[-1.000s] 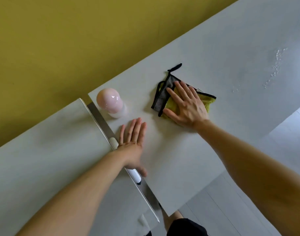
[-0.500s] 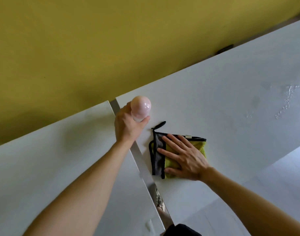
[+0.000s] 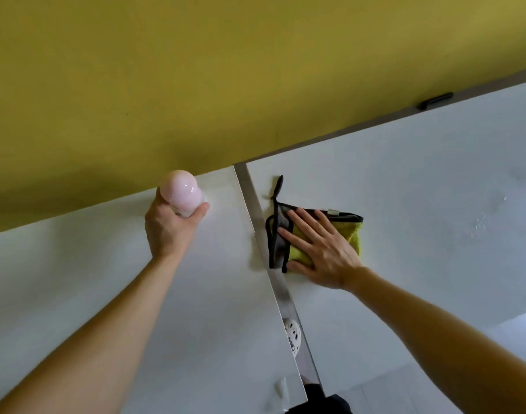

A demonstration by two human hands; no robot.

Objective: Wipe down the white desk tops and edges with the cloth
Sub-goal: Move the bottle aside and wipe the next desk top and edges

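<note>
1. While the left hand (image 3: 169, 231) curls its fingers round a pink bottle (image 3: 182, 189) at the left desk's (image 3: 76, 279) far edge, the right hand (image 3: 324, 249) presses flat, fingers spread, on the cloth (image 3: 353, 234).
2. That cloth lies on the right desk (image 3: 405, 189), just beside the gap (image 3: 255, 210) between the desks; droplets (image 3: 482, 222) sit farther right.

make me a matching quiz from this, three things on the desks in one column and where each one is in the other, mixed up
1 pink-capped bottle
2 cloth
3 water droplets

a far right of the right desk
b gripped by the left hand, at the back edge of the left desk
c under the flat right hand, beside the gap between the desks

Pairs: 1-b, 2-c, 3-a
</note>
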